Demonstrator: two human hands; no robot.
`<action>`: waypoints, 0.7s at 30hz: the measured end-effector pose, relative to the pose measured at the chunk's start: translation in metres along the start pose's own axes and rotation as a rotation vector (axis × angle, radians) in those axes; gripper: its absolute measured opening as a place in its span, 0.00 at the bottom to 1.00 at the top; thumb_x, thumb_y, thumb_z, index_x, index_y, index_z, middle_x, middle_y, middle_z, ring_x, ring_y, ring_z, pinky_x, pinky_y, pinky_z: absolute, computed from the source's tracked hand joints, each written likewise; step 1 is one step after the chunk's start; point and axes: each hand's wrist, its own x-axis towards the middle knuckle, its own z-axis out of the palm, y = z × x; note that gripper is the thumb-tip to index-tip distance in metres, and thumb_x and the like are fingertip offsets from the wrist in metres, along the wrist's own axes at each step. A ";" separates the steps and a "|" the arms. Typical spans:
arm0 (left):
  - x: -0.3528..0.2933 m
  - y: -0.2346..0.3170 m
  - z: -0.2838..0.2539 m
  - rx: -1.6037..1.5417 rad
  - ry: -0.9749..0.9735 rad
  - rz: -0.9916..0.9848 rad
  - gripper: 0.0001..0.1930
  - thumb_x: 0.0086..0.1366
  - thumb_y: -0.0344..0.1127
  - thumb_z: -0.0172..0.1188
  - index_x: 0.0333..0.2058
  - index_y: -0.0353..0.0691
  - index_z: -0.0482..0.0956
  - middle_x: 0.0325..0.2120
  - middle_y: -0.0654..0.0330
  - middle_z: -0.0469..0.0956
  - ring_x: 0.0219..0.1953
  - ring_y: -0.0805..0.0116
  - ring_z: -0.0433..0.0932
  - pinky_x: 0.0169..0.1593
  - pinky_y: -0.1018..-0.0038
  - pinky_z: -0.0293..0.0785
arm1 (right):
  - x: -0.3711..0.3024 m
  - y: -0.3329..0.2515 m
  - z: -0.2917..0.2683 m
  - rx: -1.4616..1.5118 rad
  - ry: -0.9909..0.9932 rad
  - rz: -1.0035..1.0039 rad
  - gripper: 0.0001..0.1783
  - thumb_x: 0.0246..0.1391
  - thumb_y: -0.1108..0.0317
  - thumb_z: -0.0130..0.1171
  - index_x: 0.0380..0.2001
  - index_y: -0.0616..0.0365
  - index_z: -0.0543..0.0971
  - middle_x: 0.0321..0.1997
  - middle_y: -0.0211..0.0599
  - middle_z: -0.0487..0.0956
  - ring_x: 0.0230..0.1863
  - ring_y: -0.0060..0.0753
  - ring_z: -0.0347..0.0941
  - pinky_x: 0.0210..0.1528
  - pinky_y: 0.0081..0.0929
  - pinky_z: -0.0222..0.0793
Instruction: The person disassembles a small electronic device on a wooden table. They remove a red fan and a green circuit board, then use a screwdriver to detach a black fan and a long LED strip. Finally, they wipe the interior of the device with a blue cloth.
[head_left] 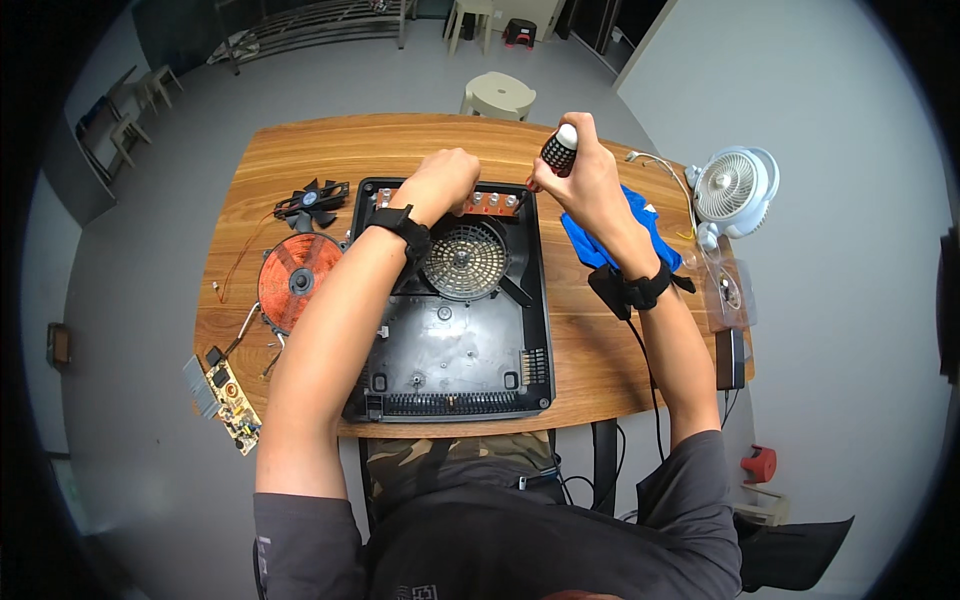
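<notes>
Head view: one screwdriver [558, 150], black-and-white handle, is being clamped in the right grip [588, 178], its shaft slanting down toward the right end of the copper-coloured strip [490, 204] — itself lying along the far edge of the black housing [450, 345] on the table [600, 345]. The left grip [447, 182], fingers curled, is hanging over the strip, its hold impossible to tell. Screwdriver work at that end is apparently proceeding — seemingly calling for a well-seated tip and steady pressure.

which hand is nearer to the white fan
Right. The right hand, gripping the screwdriver, is just to the left of the white fan; the left hand is farther left, over the black housing's far edge.
</notes>
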 end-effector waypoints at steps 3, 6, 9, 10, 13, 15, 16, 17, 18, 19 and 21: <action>-0.002 0.004 -0.003 0.006 -0.006 -0.017 0.19 0.39 0.29 0.80 0.34 0.42 0.88 0.34 0.51 0.86 0.42 0.50 0.85 0.46 0.60 0.80 | -0.001 -0.002 -0.001 0.000 0.002 0.015 0.27 0.53 0.70 0.67 0.50 0.57 0.63 0.30 0.49 0.77 0.33 0.51 0.81 0.36 0.42 0.75; 0.000 0.004 -0.003 0.007 -0.019 -0.023 0.19 0.39 0.29 0.80 0.34 0.42 0.88 0.35 0.52 0.86 0.43 0.50 0.85 0.46 0.60 0.80 | -0.001 0.002 -0.001 0.030 0.012 0.033 0.26 0.53 0.70 0.67 0.50 0.58 0.63 0.29 0.49 0.77 0.33 0.50 0.81 0.36 0.42 0.74; 0.000 0.004 -0.003 0.008 -0.018 -0.025 0.19 0.39 0.28 0.80 0.34 0.42 0.88 0.35 0.52 0.86 0.43 0.50 0.85 0.46 0.60 0.80 | -0.001 0.004 -0.001 0.040 0.010 0.038 0.26 0.54 0.70 0.67 0.51 0.58 0.63 0.29 0.50 0.77 0.33 0.50 0.81 0.35 0.42 0.74; -0.001 0.005 -0.003 0.009 -0.018 -0.025 0.19 0.39 0.28 0.80 0.34 0.42 0.88 0.35 0.52 0.86 0.43 0.51 0.85 0.46 0.60 0.80 | -0.001 0.002 -0.002 0.019 0.005 0.030 0.27 0.54 0.70 0.67 0.51 0.58 0.63 0.29 0.50 0.77 0.33 0.50 0.81 0.35 0.42 0.74; -0.001 0.005 -0.004 0.005 -0.018 -0.027 0.19 0.39 0.28 0.80 0.34 0.42 0.88 0.35 0.52 0.86 0.43 0.51 0.85 0.46 0.60 0.80 | -0.001 0.003 -0.002 0.006 -0.007 0.025 0.27 0.54 0.70 0.67 0.51 0.58 0.63 0.30 0.50 0.77 0.33 0.51 0.80 0.35 0.42 0.74; 0.001 0.003 -0.001 -0.005 -0.015 -0.032 0.19 0.39 0.27 0.80 0.34 0.42 0.88 0.35 0.52 0.86 0.42 0.51 0.85 0.46 0.60 0.80 | 0.000 0.003 -0.002 0.010 -0.011 0.026 0.27 0.54 0.70 0.67 0.51 0.58 0.63 0.30 0.50 0.77 0.33 0.51 0.80 0.35 0.42 0.74; 0.000 0.004 -0.002 -0.007 -0.016 -0.030 0.19 0.39 0.27 0.79 0.34 0.42 0.88 0.35 0.52 0.86 0.42 0.51 0.85 0.46 0.60 0.80 | 0.000 0.004 -0.001 0.012 -0.011 0.026 0.27 0.54 0.70 0.67 0.51 0.58 0.63 0.30 0.50 0.77 0.33 0.51 0.80 0.35 0.42 0.74; -0.001 0.004 -0.003 -0.009 -0.017 -0.028 0.19 0.39 0.27 0.79 0.34 0.42 0.88 0.35 0.52 0.86 0.42 0.51 0.85 0.46 0.60 0.80 | -0.001 0.004 -0.001 0.014 -0.011 0.027 0.27 0.54 0.70 0.67 0.51 0.58 0.63 0.30 0.51 0.77 0.33 0.51 0.80 0.35 0.42 0.74; -0.001 0.004 -0.003 -0.012 -0.018 -0.026 0.19 0.39 0.27 0.79 0.34 0.42 0.88 0.35 0.52 0.86 0.42 0.50 0.85 0.46 0.60 0.80 | -0.001 0.004 -0.001 0.012 -0.004 0.026 0.27 0.54 0.70 0.67 0.51 0.58 0.63 0.30 0.51 0.77 0.33 0.51 0.80 0.35 0.43 0.74; -0.001 0.005 -0.004 -0.010 -0.017 -0.025 0.19 0.39 0.27 0.79 0.34 0.42 0.88 0.35 0.52 0.86 0.42 0.50 0.85 0.46 0.60 0.80 | -0.001 0.004 -0.001 0.011 0.001 0.024 0.27 0.54 0.70 0.67 0.51 0.58 0.63 0.30 0.51 0.77 0.33 0.51 0.80 0.35 0.43 0.74; -0.002 0.005 -0.005 -0.008 -0.014 -0.023 0.18 0.39 0.27 0.79 0.34 0.42 0.88 0.35 0.52 0.86 0.42 0.50 0.85 0.46 0.60 0.80 | 0.000 0.005 -0.002 0.004 0.010 0.017 0.27 0.54 0.70 0.67 0.51 0.58 0.63 0.30 0.51 0.77 0.33 0.51 0.80 0.35 0.43 0.74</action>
